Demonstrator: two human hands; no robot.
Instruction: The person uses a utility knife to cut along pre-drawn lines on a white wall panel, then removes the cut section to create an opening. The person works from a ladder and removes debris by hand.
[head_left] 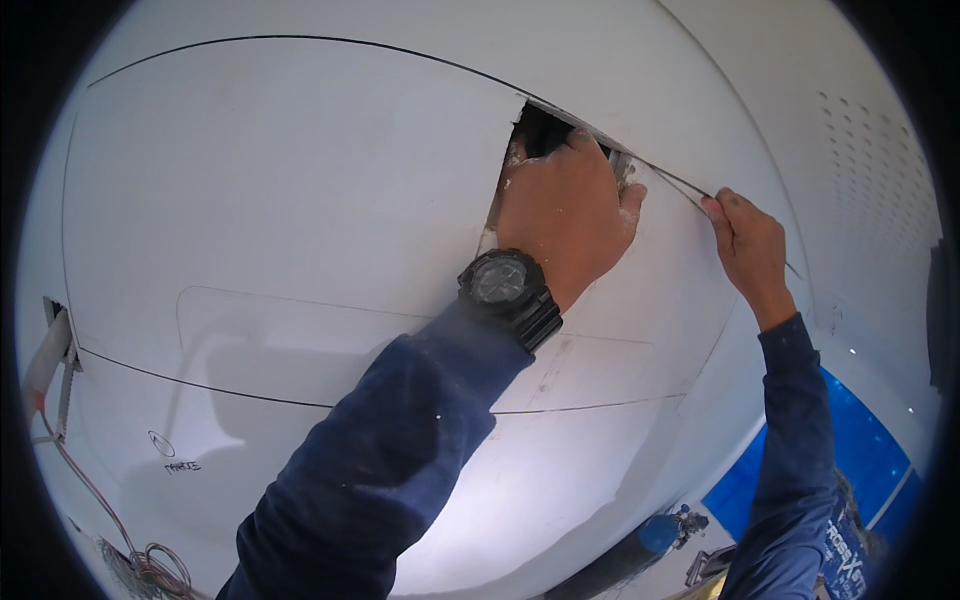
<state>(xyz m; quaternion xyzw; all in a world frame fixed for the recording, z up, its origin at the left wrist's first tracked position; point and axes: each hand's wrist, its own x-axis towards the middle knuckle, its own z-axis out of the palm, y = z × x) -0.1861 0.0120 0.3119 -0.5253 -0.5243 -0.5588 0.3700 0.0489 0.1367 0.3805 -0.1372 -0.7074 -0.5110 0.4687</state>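
Observation:
A white panel [300, 190] with dark seam lines has a rectangular cut-out [540, 125] at its upper edge. My left hand [565, 205], with a black watch [505, 290] on the wrist, reaches into this opening. Its fingertips are hidden inside, while the thumb rests outside by the right rim. Farther right, my right hand [750, 235] is closed, thumb against fingers, on a thin dark wire-like strip [684, 191]. The strip runs from near the opening's right corner along the seam to this hand, and a thin end shows beyond it.
A second opening [62, 330] at the far left has a pale hose or duct and a cable [90, 480] hanging from it. Below right are a dark cylinder with a blue top [640, 545], a blue sheet [860, 440] and part of another person [850, 540]. A perforated surface [870, 150] rises at upper right.

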